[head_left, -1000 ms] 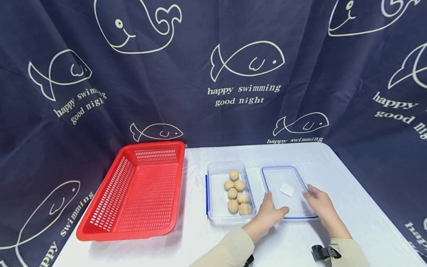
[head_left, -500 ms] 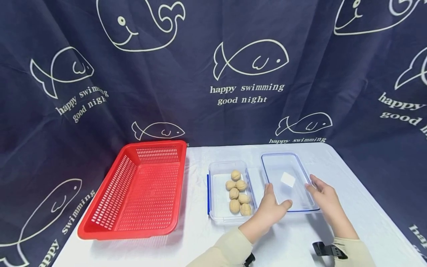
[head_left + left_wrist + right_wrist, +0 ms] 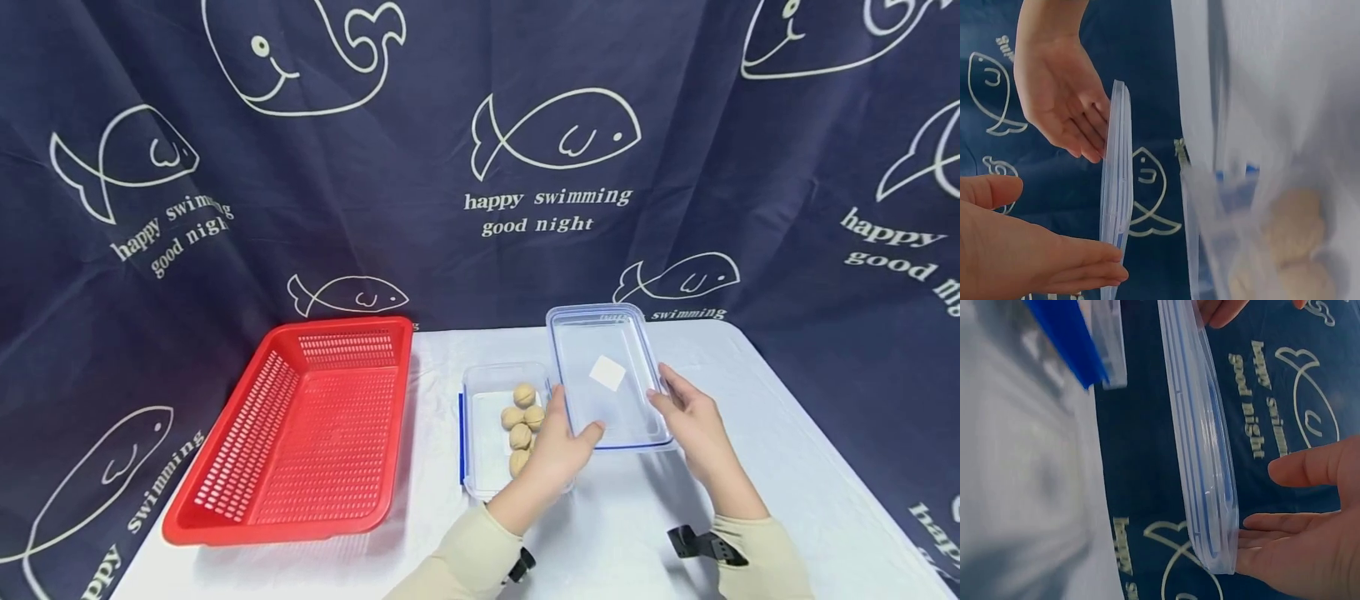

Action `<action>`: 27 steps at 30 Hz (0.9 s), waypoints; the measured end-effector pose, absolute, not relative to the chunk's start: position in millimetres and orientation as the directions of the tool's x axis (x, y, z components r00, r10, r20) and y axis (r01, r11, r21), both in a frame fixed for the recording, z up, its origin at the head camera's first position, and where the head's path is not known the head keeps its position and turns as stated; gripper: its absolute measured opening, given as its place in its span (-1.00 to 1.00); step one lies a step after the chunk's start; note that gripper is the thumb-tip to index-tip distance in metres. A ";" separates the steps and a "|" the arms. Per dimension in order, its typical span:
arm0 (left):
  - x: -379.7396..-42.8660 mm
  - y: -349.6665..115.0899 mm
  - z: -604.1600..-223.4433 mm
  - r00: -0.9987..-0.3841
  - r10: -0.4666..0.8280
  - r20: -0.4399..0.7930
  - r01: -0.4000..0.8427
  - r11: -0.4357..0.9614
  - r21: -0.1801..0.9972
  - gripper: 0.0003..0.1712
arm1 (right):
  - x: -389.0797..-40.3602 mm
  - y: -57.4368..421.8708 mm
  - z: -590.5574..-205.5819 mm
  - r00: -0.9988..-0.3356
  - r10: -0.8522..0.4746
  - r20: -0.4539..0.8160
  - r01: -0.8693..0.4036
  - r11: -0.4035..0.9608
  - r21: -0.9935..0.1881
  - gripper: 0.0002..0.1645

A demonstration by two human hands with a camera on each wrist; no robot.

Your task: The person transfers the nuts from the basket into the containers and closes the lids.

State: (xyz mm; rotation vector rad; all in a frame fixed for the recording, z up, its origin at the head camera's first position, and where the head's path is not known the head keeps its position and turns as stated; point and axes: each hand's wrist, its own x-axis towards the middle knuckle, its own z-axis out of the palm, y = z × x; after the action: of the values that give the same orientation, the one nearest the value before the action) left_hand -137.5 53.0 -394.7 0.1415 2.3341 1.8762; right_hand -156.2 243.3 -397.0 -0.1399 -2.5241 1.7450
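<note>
A clear plastic lid (image 3: 607, 400) with a blue seal and a white square sticker is held raised above the table in the head view. My left hand (image 3: 551, 446) supports its left edge and my right hand (image 3: 693, 425) its right edge. Both wrist views show straight fingers against the lid, with the thumbs standing away from it. Just left of the lid, a clear plastic container (image 3: 483, 467) stands on the table, a blue strip along its left side. Several walnuts (image 3: 524, 394) lie inside; my left hand and forearm cover part of that container and some walnuts.
A red perforated basket (image 3: 322, 442) occupies the left side of the white-covered table (image 3: 615, 533). Behind the table hangs a dark blue curtain (image 3: 420, 167) printed with fish and lettering.
Both hands have lifted the lid off the table. It has moved away from me and then left, so it now reaches the container's right edge in the head view.
</note>
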 end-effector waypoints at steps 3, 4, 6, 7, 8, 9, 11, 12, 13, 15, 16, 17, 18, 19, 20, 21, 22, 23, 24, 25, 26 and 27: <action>-140.3 39.7 -393.7 -0.985 0.168 -0.029 0.011 0.233 0.972 -0.08 | -159.9 231.4 -394.0 -0.995 0.095 0.024 0.002 0.265 -0.964 -0.27; -141.2 35.1 -392.9 -0.985 0.169 -0.029 0.012 0.235 0.972 -0.08 | -160.9 227.5 -393.3 -0.996 0.087 0.031 -0.010 0.236 -0.972 -0.28; -142.7 25.9 -391.1 -0.986 0.163 -0.024 0.017 0.248 0.969 -0.07 | -163.2 219.6 -392.4 -0.996 0.070 0.052 -0.039 0.175 -0.984 -0.29; -143.4 21.3 -389.6 -0.987 0.159 -0.016 0.025 0.252 0.967 -0.07 | -164.2 215.8 -391.9 -0.996 0.061 0.061 -0.051 0.153 -0.987 -0.29; -143.8 16.9 -388.3 -0.988 0.154 -0.009 0.031 0.257 0.966 -0.07 | -165.1 211.9 -391.4 -0.996 0.052 0.069 -0.062 0.130 -0.990 -0.30; -144.3 12.8 -387.2 -0.989 0.147 -0.004 0.035 0.264 0.964 -0.07 | -166.0 207.9 -391.2 -0.996 0.043 0.079 -0.074 0.113 -0.991 -0.30; -144.8 4.9 -385.1 -0.991 0.134 0.014 0.049 0.267 0.962 -0.08 | -167.8 200.0 -391.2 -0.995 0.026 0.100 -0.097 0.090 -0.991 -0.31; -145.0 1.4 -384.5 -0.992 0.126 0.019 0.052 0.269 0.962 -0.09 | -168.7 196.3 -391.3 -0.994 0.019 0.110 -0.108 0.086 -0.990 -0.31; -144.9 -2.4 -384.2 -0.993 0.118 0.019 0.051 0.267 0.962 -0.09 | -169.4 192.1 -391.7 -0.993 0.015 0.121 -0.119 0.079 -0.990 -0.32; -144.2 -9.3 -384.0 -0.995 0.095 0.020 0.045 0.261 0.964 -0.09 | -170.7 184.3 -392.5 -0.990 0.008 0.143 -0.142 0.065 -0.988 -0.32; -143.8 -12.6 -383.9 -0.997 0.081 0.017 0.037 0.258 0.966 -0.09 | -171.5 180.7 -393.2 -0.988 0.005 0.156 -0.156 0.062 -0.986 -0.32; -143.6 -15.6 -383.8 -0.998 0.066 0.012 0.028 0.253 0.967 -0.09 | -172.1 177.2 -393.7 -0.985 0.004 0.170 -0.170 0.057 -0.984 -0.32; -143.7 -18.3 -383.8 -0.999 0.049 0.009 0.021 0.245 0.969 -0.09 | -172.7 173.9 -394.1 -0.983 0.005 0.185 -0.185 0.050 -0.982 -0.32; -144.0 -20.7 -383.9 -1.000 0.027 0.010 0.016 0.237 0.971 -0.09 | -173.3 170.8 -394.4 -0.980 0.006 0.198 -0.198 0.047 -0.979 -0.32; -144.5 -23.0 -384.0 -1.000 0.006 0.009 0.010 0.228 0.974 -0.10 | -173.6 167.9 -394.6 -0.978 0.007 0.210 -0.209 0.045 -0.977 -0.32; -145.3 -25.1 -384.4 -1.000 -0.012 0.012 0.009 0.211 0.977 -0.11 | -174.0 165.2 -394.6 -0.975 0.007 0.221 -0.221 0.039 -0.975 -0.32; -146.2 -26.9 -385.0 -0.999 -0.028 0.016 0.011 0.193 0.981 -0.12 | -174.3 162.8 -394.5 -0.973 0.006 0.233 -0.232 0.031 -0.972 -0.32; -147.3 -28.3 -385.5 -0.999 -0.044 0.025 0.017 0.175 0.984 -0.13 | -174.5 160.6 -394.3 -0.971 0.005 0.241 -0.241 0.021 -0.970 -0.32; -148.2 -29.5 -386.3 -0.998 -0.061 0.035 0.025 0.162 0.987 -0.15 | -174.8 158.6 -394.0 -0.968 0.004 0.251 -0.250 0.011 -0.968 -0.32; -149.1 -30.6 -387.0 -0.996 -0.076 0.050 0.038 0.156 0.987 -0.17 | -175.0 156.9 -393.8 -0.965 0.002 0.263 -0.263 0.001 -0.965 -0.32; -149.7 -31.4 -387.4 -0.994 -0.088 0.060 0.047 0.147 0.988 -0.19 | -175.2 155.4 -393.6 -0.961 0.000 0.276 -0.276 -0.013 -0.961 -0.32; -150.2 -32.0 -388.1 -0.992 -0.100 0.076 0.061 0.143 0.988 -0.20 | -175.4 154.0 -393.3 -0.957 0.000 0.289 -0.289 -0.027 -0.957 -0.32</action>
State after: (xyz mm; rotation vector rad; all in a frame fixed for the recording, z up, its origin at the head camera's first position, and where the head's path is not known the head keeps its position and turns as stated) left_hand -150.2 -32.0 -388.1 -0.0428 2.4643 2.1412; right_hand -175.4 154.0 -393.3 0.3088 -2.0378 2.0935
